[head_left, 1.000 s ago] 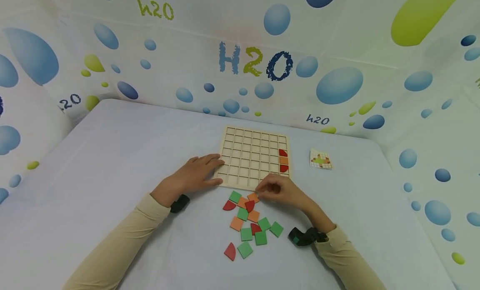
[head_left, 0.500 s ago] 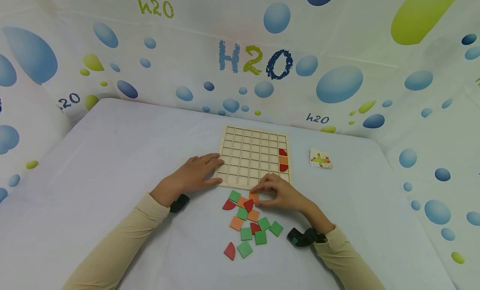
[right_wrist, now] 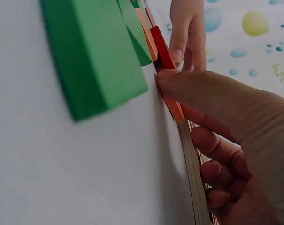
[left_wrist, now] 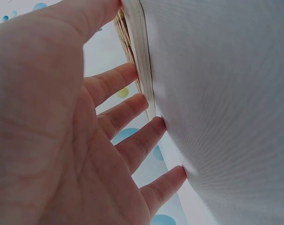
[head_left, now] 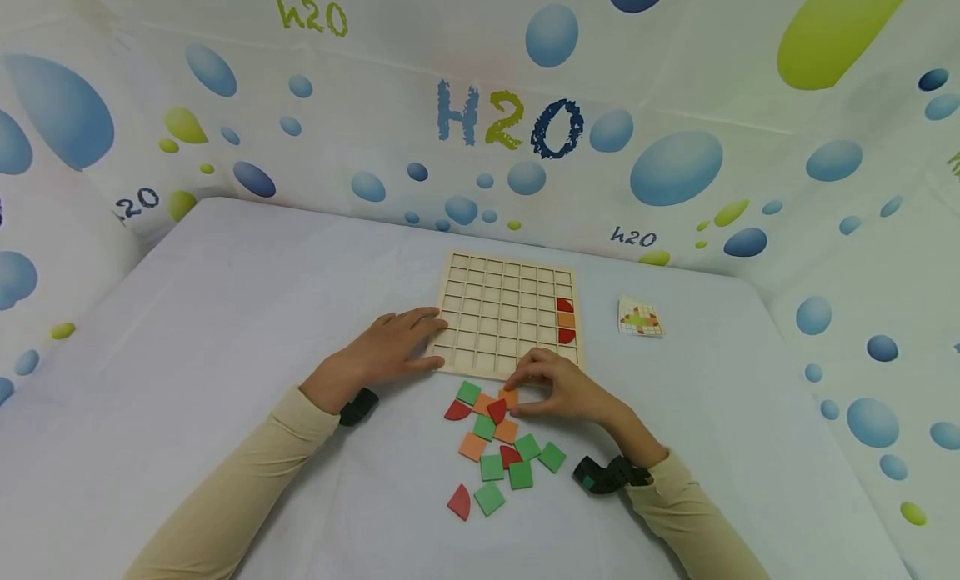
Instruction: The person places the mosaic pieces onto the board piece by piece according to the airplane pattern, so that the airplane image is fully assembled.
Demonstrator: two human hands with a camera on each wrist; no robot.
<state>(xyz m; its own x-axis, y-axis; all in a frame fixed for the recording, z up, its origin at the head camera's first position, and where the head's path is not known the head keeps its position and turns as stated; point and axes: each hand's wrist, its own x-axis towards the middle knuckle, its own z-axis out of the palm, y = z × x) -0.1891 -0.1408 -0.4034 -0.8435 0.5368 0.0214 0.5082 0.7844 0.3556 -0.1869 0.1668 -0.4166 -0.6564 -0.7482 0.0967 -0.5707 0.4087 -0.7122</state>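
Observation:
A pale wooden grid board point(head_left: 491, 309) lies on the table. My left hand point(head_left: 390, 343) rests at its left edge with fingers spread and straight, fingertips touching the frame; the left wrist view shows the board's side point(left_wrist: 142, 51) against them. Just below the board's front edge, my right hand point(head_left: 561, 387) has thumb and index finger at opposite edges of an orange square tile point(head_left: 509, 396). Seen from the right wrist, the thumb point(right_wrist: 179, 84) presses on that orange tile point(right_wrist: 173, 108). A red quarter-circle tile point(head_left: 497, 410) overlaps its near corner.
Several green, orange and red tiles lie scattered in front of the board, a green square point(head_left: 490, 498) nearest me. Two red quarter-circles point(head_left: 566, 336) with an orange square point(head_left: 566, 320) between them fill cells in the right column. A pattern card point(head_left: 641, 317) lies right of the board.
My right hand has shifted slightly left, spread its thumb and index finger, and closed them on the orange tile, which has turned a little. The left hand has stayed in place.

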